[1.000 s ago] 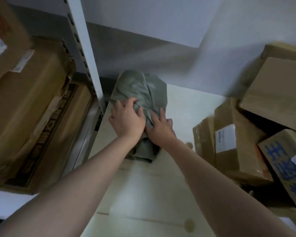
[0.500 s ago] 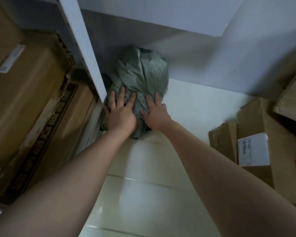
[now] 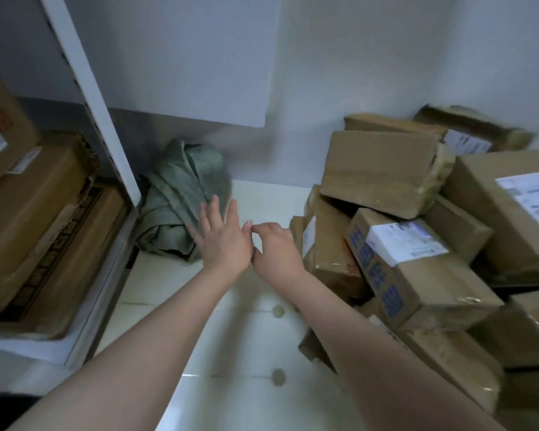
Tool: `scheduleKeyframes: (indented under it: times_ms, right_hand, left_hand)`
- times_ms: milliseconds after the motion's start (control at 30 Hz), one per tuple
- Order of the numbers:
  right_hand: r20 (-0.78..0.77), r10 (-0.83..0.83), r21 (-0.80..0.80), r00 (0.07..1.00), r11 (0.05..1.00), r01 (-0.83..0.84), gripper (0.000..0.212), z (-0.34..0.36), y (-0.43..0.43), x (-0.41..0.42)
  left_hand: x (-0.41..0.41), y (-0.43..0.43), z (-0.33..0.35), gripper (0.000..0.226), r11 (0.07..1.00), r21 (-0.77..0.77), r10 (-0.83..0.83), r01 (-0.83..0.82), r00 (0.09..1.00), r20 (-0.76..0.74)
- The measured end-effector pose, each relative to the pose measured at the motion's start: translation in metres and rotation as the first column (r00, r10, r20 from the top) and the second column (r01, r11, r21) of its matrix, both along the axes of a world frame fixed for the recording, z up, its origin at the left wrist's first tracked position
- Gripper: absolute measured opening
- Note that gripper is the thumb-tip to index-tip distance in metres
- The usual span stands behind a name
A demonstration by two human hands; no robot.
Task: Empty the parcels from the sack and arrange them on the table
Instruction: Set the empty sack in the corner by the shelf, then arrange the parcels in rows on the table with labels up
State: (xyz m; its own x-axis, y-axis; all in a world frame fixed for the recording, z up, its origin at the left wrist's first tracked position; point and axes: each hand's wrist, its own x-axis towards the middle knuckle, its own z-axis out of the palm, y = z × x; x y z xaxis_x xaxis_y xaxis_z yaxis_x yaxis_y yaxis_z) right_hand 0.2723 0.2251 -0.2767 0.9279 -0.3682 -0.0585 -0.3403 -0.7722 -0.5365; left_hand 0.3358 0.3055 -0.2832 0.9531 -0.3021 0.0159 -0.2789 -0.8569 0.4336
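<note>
Sack (image 3: 181, 200): grey-green, crumpled and folded on itself. It lies on the far left of the table (image 3: 231, 353), against the upright (image 3: 91, 98) of a rack and close to the wall (image 3: 355, 57). Its mouth is not visible, so its contents cannot be determined.

Parcels (image 3: 383, 172): brown cartons heaped loosely on the right of the table, several tilted and leaning on one another, well apart from the sack. White labels show on some, and one (image 3: 417, 269) carries blue print. The text is unreadable, and the heap is cut off at the right and near edges.

Left hand (image 3: 223, 241): fingers straight and spread at the sack's near right side. Contact cannot be confirmed. Right hand (image 3: 276, 244): just beside the left, fingers curled in with thumb and forefinger together, and nothing seen in them.

Rack, left: holds large boxes (image 3: 38, 213), partly cut off by the edge. The far right cartons are blurred.
</note>
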Motion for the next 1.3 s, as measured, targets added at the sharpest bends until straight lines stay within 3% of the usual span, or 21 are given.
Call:
scheduleKeyframes:
  times_ms: [100, 167, 300, 367, 433, 500, 567, 633, 800, 933, 1067, 1200, 1300]
  right_hand:
    - [0.061, -0.035, -0.064, 0.997, 0.997, 0.039, 0.033, 0.04, -0.016, -0.041]
    - [0.19, -0.064, -0.112, 0.98, 0.99, 0.087, 0.027, 0.072, -0.027, -0.07]
    - [0.479, -0.219, -0.136, 0.85, 0.938, 0.318, 0.027, 0.125, -0.067, -0.13]
    - [0.541, -0.3, -0.182, 0.786, 0.871, 0.457, 0.028, 0.141, -0.102, -0.157]
    - [0.452, -0.434, -0.237, 0.78, 0.784, 0.573, 0.036, 0.148, -0.143, -0.179]
    - [0.26, -0.583, -0.303, 0.769, 0.707, 0.639, 0.052, 0.147, -0.178, -0.202]
    - [0.111, -0.647, -0.405, 0.755, 0.664, 0.629, 0.072, 0.137, -0.202, -0.218]
    - [0.075, -0.674, -0.426, 0.735, 0.645, 0.635, 0.087, 0.13, -0.221, -0.232]
    - [0.032, -0.74, -0.312, 0.672, 0.632, 0.71, 0.115, 0.149, -0.255, -0.247]
    - [-0.054, -0.719, -0.176, 0.693, 0.69, 0.702, 0.126, 0.151, -0.257, -0.247]
    - [-0.098, -0.643, -0.117, 0.759, 0.765, 0.633, 0.113, 0.14, -0.234, -0.244]
    - [-0.051, -0.549, 0.202, 0.834, 0.812, 0.547, 0.096, 0.123, -0.214, -0.242]
    - [-0.031, -0.501, 0.328, 0.865, 0.813, 0.482, 0.086, 0.108, -0.197, -0.24]
  left_hand:
    - [-0.036, -0.024, 0.028, 0.052, 0.996, -0.087, 0.019, -0.024, 0.998, -0.059]
    - [-0.058, -0.042, 0.047, 0.049, 0.983, -0.184, 0.006, -0.019, 0.997, -0.071]
    - [-0.111, -0.086, 0.082, 0.047, 0.944, -0.322, -0.082, 0.068, 0.996, -0.029]
    - [-0.139, -0.11, 0.1, 0.048, 0.937, -0.324, -0.139, 0.129, 0.99, -0.006]
    - [-0.167, -0.131, 0.116, 0.054, 0.944, -0.243, -0.226, 0.223, 0.974, 0.018]
    - [-0.196, -0.148, 0.127, 0.06, 0.935, -0.15, -0.325, 0.32, 0.946, -0.007]
    - [-0.217, -0.156, 0.127, 0.062, 0.914, -0.063, -0.404, 0.4, 0.913, -0.064]
    - [-0.23, -0.159, 0.122, 0.062, 0.894, 0.053, -0.437, 0.445, 0.892, -0.112]
    - [-0.226, -0.15, 0.118, 0.066, 0.915, 0.206, -0.313, 0.346, 0.933, -0.178]
    - [-0.231, -0.154, 0.126, 0.096, 0.942, 0.243, -0.188, 0.233, 0.962, -0.197]
    - [-0.232, -0.143, 0.119, 0.107, 0.98, 0.184, -0.033, 0.079, 0.97, -0.24]
    - [-0.213, -0.111, 0.112, 0.101, 0.991, 0.13, 0.045, -0.008, 0.959, -0.28]
    - [-0.199, -0.082, 0.1, 0.1, 0.996, 0.071, 0.077, -0.059, 0.952, -0.297]
